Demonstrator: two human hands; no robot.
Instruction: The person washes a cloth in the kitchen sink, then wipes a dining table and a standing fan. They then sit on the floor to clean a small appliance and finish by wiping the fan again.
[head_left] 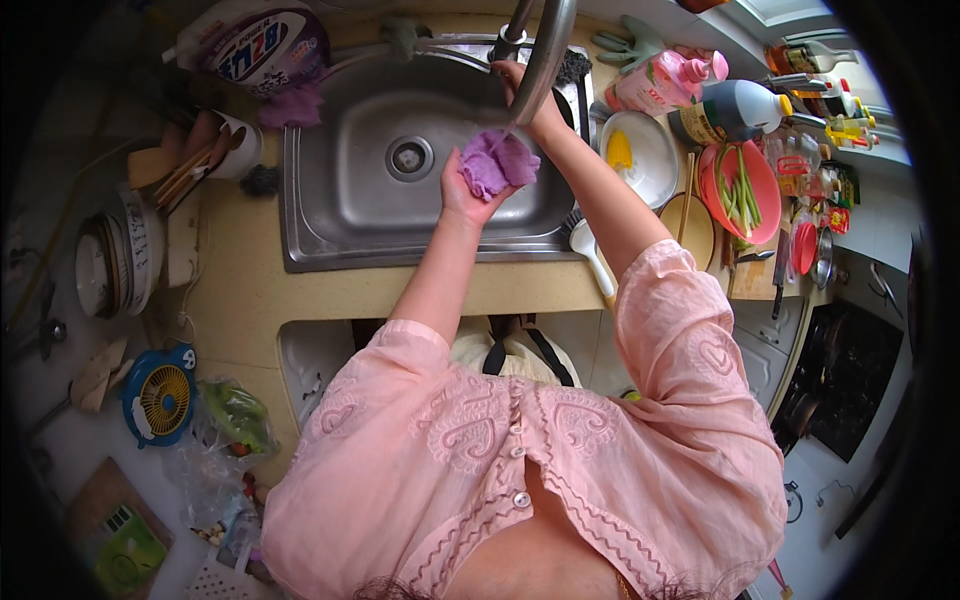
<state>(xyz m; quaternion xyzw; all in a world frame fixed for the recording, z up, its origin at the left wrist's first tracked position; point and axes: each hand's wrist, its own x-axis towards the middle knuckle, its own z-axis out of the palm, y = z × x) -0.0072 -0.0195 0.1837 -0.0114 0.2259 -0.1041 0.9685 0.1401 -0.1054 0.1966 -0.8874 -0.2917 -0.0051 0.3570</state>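
Note:
A crumpled purple cloth point(499, 164) lies over the palm and fingers of my left hand point(462, 194). That hand is over the right part of the steel sink point(350, 215), under the end of the faucet's curved spout point(546, 62). A thin stream seems to run from the spout onto the cloth. My right hand point(535, 108) reaches up behind the spout, its fingers closed at the faucet near its base. The spout hides part of those fingers. Left of the cloth is the round drain point(409, 158).
A white bowl point(655, 150) with a yellow piece, a red basin point(715, 195) of green stalks and a white-handled brush point(590, 250) are at the right. Bottles crowd the back right. A detergent bag point(255, 50) and another purple cloth point(292, 105) lie back left.

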